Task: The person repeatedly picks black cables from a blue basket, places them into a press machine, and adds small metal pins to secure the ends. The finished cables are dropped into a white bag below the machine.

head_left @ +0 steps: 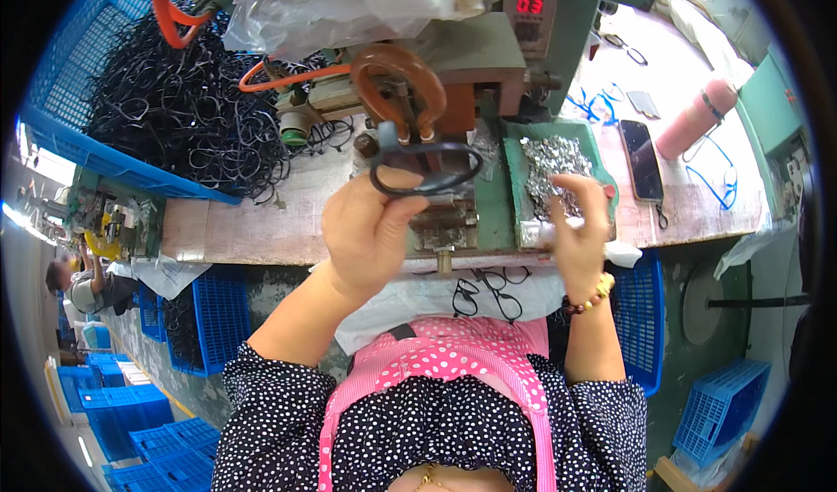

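Observation:
My left hand (370, 230) is closed around the near edge of a black eyeglass frame (466, 178), raised in front of the bench machine. Thumb and fingers pinch its rim. Over the near side of a green tray (514, 174) is my right hand (582, 244), its thumb and forefinger curved with a gap between them. Part of this hand is blurred, and no held thing shows in it. Small shiny metal pieces (545, 156) are heaped in the tray. More black eyeglass frames (497, 298) lie on a white cloth (375, 309) over my lap.
A machine (488, 47) with a thick copper-coloured loop (357, 82) stands ahead. At the left, a blue crate (65, 143) holds many tangled dark frames (174, 100). A phone (643, 161) and a pink bottle (697, 119) are at right. Another person (87, 287) works at far left.

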A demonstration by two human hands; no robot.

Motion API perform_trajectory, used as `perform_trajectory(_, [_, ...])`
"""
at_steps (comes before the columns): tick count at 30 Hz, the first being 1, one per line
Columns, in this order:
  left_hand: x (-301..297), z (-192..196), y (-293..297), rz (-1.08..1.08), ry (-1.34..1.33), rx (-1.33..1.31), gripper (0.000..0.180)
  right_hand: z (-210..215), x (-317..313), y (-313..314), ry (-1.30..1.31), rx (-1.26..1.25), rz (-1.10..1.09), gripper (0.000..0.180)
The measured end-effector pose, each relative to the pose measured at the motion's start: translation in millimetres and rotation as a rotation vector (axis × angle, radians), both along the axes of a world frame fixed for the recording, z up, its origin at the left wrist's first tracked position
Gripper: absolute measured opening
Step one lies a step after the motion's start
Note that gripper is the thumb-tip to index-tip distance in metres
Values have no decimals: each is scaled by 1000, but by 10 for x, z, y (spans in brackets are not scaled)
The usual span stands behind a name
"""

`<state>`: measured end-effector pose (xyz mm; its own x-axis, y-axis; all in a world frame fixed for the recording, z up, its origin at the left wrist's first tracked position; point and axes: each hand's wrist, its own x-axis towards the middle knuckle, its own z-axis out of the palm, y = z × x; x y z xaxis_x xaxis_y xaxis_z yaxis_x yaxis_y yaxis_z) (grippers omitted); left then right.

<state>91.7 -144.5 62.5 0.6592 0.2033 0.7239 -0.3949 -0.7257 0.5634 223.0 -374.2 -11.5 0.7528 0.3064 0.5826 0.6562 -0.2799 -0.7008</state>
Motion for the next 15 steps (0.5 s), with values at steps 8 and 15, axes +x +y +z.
perform_trajectory(8, [11,15,-79,33,2,-75,12,-104,-187,529,-249,-498,145,18])
perform_trajectory(15, [-15,246,-68,10,-122,123,22,73,-204,531,-202,-513,198,14])
